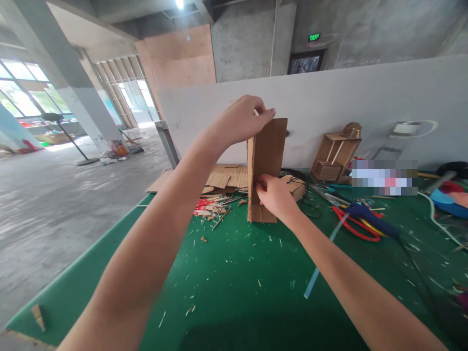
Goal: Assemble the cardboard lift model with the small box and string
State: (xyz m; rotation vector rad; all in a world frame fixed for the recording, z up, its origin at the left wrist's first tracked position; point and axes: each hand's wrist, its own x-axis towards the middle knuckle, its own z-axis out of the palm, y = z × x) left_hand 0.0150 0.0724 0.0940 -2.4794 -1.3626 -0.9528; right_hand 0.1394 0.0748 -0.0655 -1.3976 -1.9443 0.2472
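Observation:
An upright cardboard structure (270,151) stands on the green table, with tall panels and a short base piece at the bottom. My left hand (250,117) is at its top edge, fingers bent over the upper left corner; whether they grip anything is hidden. Lower down, my right hand (274,195) is inside the structure, its curled fingers against the left panel. What those fingers hold, if anything, is too small to make out.
Cardboard sheets (230,176) and a pile of thin sticks (212,205) lie behind on the left. At the right are a blue glue gun (373,219) with a clear glue stick, red-handled scissors (353,229), cables and a small cardboard model (334,156). Scraps dot the green table (226,287).

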